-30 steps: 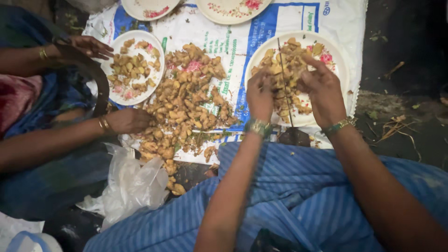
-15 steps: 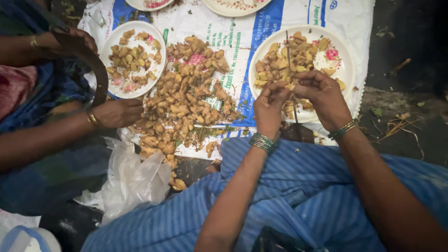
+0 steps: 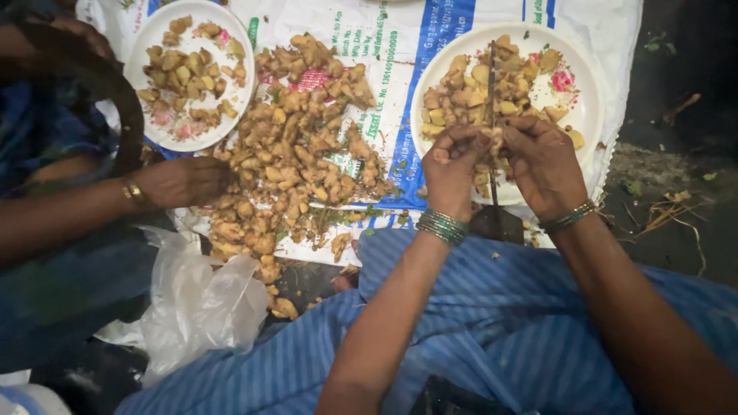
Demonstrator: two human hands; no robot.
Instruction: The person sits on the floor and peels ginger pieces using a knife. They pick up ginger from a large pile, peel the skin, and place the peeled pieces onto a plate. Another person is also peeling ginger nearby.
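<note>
Both our left hand and right hand pinch one ginger piece against the upright blade; fingertips sit close, a slip risks cutting them.

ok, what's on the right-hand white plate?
The white plate holds yellowish cut pieces. An upright blade stands over it. The left hand and right hand, pinching a piece, cover its near part, so anything there is hidden.

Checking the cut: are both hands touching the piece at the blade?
Touching. Head view shows left hand and right hand pinching one pale piece against the upright blade.
</note>
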